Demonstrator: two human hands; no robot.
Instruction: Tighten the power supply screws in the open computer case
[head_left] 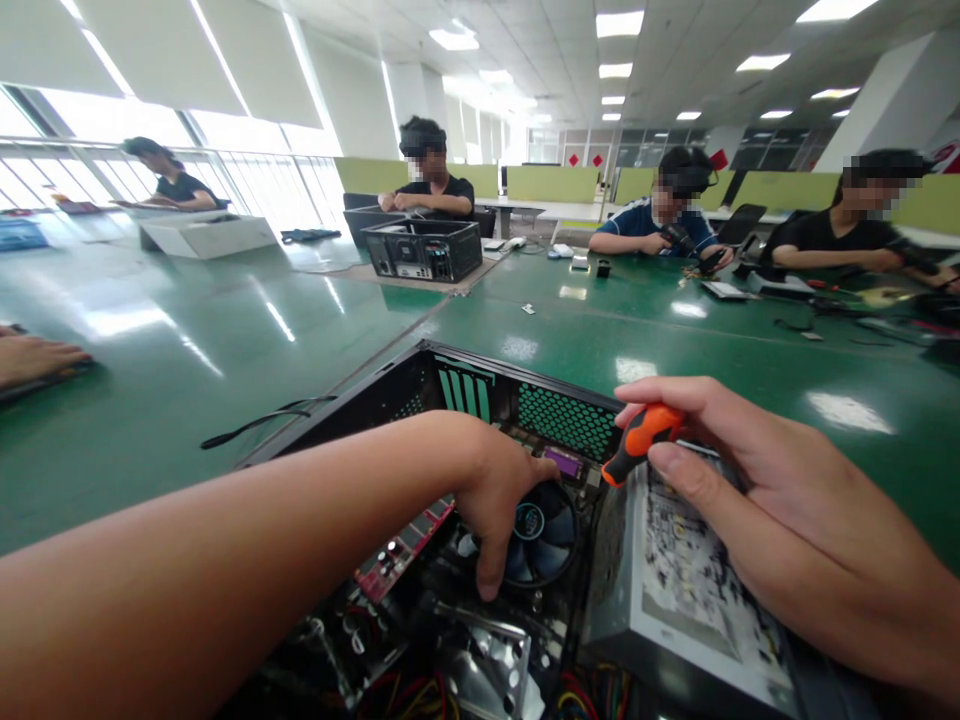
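Green tabletop (135,440) below, left grip (491,490) splayed apart at a round dark fan (551,540), right grip (784,500) clamped on an orange-black screwdriver (643,440).

- green table (555,330) — super shiny
- open case (504,395) up front, black cable (217,440) by its left side
- white box (206,238), far left
- tiny white bit (529,309) — mid-table

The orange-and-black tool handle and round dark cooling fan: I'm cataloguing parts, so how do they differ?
Shape: the handle is elongated, the fan round and bladed. Colour: the handle is mostly bright orange, the fan dark. Place: the right hand holds the handle, while the fan sits inside the open black computer case with the left hand over its edge. Each has a hand at it.
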